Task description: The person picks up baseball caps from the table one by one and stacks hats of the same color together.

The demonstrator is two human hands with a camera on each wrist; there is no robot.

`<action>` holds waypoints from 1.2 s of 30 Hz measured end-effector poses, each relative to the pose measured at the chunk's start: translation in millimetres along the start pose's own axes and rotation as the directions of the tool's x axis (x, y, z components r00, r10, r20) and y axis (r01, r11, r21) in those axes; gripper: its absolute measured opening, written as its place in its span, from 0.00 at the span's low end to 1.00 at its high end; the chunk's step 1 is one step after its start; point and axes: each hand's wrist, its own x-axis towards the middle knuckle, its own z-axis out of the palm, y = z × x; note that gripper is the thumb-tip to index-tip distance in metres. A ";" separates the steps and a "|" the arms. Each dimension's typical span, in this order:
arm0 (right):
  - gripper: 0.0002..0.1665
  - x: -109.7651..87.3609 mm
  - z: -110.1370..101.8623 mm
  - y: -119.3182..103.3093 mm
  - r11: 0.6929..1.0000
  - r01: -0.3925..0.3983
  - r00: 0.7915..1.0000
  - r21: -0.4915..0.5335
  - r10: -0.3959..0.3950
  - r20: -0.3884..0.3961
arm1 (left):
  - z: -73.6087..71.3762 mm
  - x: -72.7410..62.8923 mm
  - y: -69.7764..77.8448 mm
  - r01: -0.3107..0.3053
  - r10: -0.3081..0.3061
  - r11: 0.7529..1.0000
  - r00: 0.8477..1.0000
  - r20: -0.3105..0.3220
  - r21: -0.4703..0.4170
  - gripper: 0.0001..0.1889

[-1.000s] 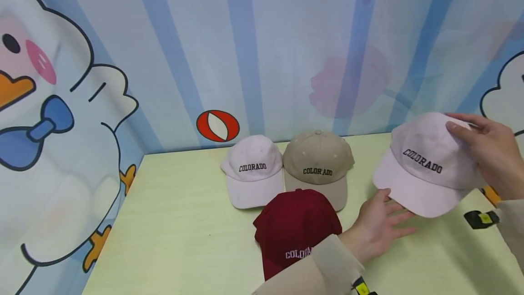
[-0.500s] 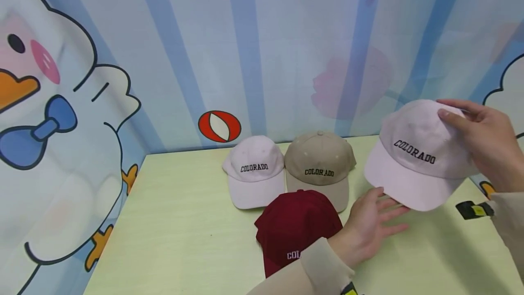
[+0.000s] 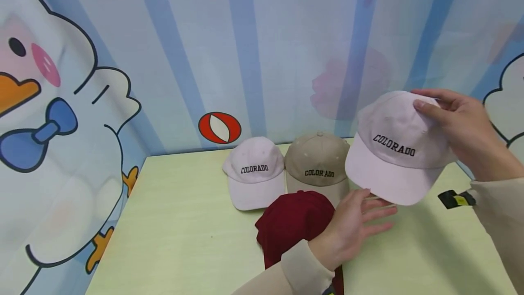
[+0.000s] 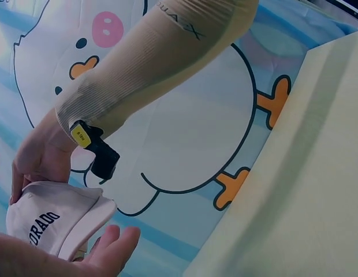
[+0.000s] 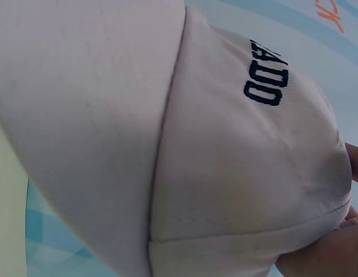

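Observation:
A pale pinkish-white baseball cap (image 3: 395, 149) with COLORADO in dark letters hangs above the table, tilted with its brim toward the lower left. My right hand (image 3: 462, 126) grips its crown from the right, thumb on the front side and the other fingers partly hidden behind. My left hand (image 3: 344, 229) has its fingers spread and fairly straight at the brim's lower edge, the thumb touching or almost touching it. Below the left wrist lies a dark red cap (image 3: 292, 217), partly covered by the hand and sleeve. In the right wrist view, the cap (image 5: 225, 161) fills most of the picture.
A second pale cap (image 3: 255, 172) and a beige cap (image 3: 317, 160) sit side by side at the back of the light yellow table (image 3: 180, 231). Behind the table hangs a blue striped cloth (image 3: 282, 49) with a duck print.
The held pale cap and both hands have moved left, and the cap has risen slightly. It now overlaps the beige cap's right edge in view. My left hand covers more of the red cap.

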 end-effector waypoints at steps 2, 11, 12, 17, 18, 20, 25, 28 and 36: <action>0.35 -0.5 2.5 -3.7 1.000 0.007 1.000 0.015 -0.007 0.021 | -4.4 -4.5 2.1 0.015 -0.015 1.000 1.000 0.025 0.017 0.15; 0.33 -1.3 12.3 -19.3 0.998 0.018 0.993 0.063 -0.026 0.117 | -29.2 -23.3 30.1 0.115 -0.148 0.975 0.974 0.172 0.192 0.19; 0.33 -1.5 13.6 -20.8 0.998 0.022 0.991 0.065 -0.030 0.129 | -32.5 -24.5 35.9 0.113 -0.154 0.972 0.969 0.193 0.205 0.19; 0.30 -3.2 23.6 -28.2 0.995 0.036 0.981 0.089 -0.052 0.188 | -48.8 -25.8 68.4 0.012 -0.071 0.971 0.968 0.239 0.239 0.21; 0.30 -3.7 26.1 -29.8 0.995 0.041 0.979 0.091 -0.059 0.197 | -52.2 -25.3 75.3 -0.019 -0.039 0.970 0.972 0.234 0.243 0.21; 0.30 -4.7 31.2 -33.1 0.995 0.048 0.974 0.086 -0.066 0.218 | -59.7 -23.8 88.4 -0.083 0.028 0.964 0.976 0.214 0.252 0.22; 0.31 -7.2 44.0 -42.4 0.996 0.057 0.963 0.071 -0.074 0.259 | -79.1 -19.3 115.3 -0.191 0.161 0.940 0.979 0.126 0.283 0.20; 0.31 -8.3 52.8 -48.4 0.994 0.072 0.956 0.086 -0.094 0.279 | -88.1 -15.6 127.1 -0.229 0.215 0.921 0.973 0.080 0.316 0.20; 0.28 -10.7 72.1 -59.9 0.986 0.134 0.925 0.103 -0.162 0.344 | -96.5 -7.2 142.1 -0.302 0.322 0.895 0.947 -0.007 0.327 0.21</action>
